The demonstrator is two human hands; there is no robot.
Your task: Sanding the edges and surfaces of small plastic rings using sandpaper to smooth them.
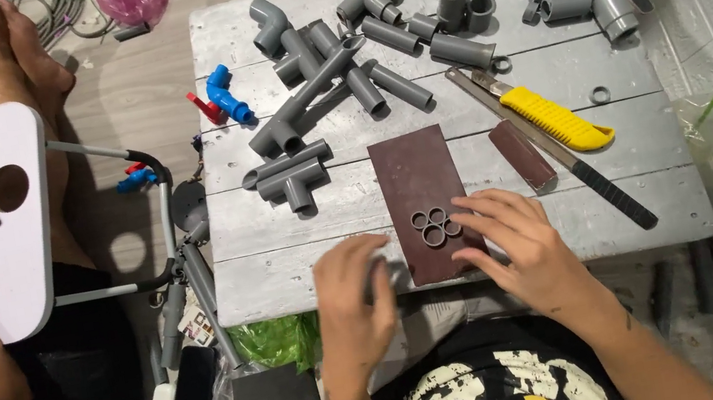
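We see 4 grey rings (434,225) clustered on the brown sheet (416,180). Right hand (521,244) lies open, fingertips beside them. Left hand (350,303) curls around a grey piece. Rings look light, rigid; pinch by the rim.

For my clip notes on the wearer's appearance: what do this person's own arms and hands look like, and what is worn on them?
Both forearms are bare, with no sleeves reaching them. The left hand and right hand wear no gloves, and no rings, watch or bracelet can be seen. A small dark mark sits on the right forearm below the wrist. The person wears a black T-shirt with a white and yellow print.
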